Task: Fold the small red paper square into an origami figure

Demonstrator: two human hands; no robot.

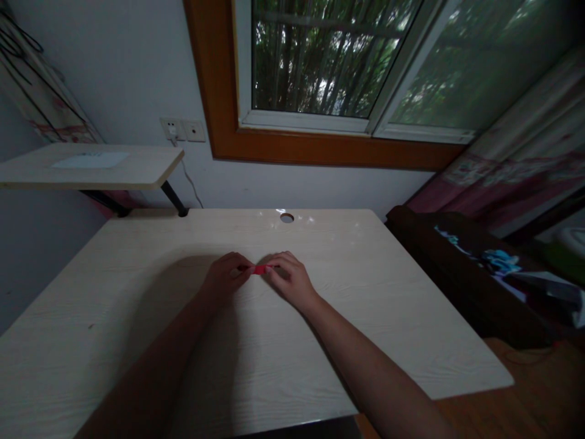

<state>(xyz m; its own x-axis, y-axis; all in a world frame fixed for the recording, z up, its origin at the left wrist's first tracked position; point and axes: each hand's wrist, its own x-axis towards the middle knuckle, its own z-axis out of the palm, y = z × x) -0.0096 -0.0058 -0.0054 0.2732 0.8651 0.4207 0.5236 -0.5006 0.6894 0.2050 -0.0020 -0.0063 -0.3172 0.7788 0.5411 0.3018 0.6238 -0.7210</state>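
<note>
A small red strip [260, 269], perhaps paper or ribbon, spans the gap between my two hands, just above or on the pale wooden table [365, 341]. My left hand [223, 274] pinches its left end between thumb and fingers. At the other end, my right hand [291, 277] grips it the same way. The fingertips cover both ends of the strip, so its full length is hidden. Its exact kind is too small to make out.
Behind the hands, the table has a round cable hole [287, 217]. A raised shelf [150, 174] with a sheet of paper [91, 160] stands at the back left. Right of the table is a dark brown piece of furniture [457, 286] with items on it. A window [329, 67] is behind.
</note>
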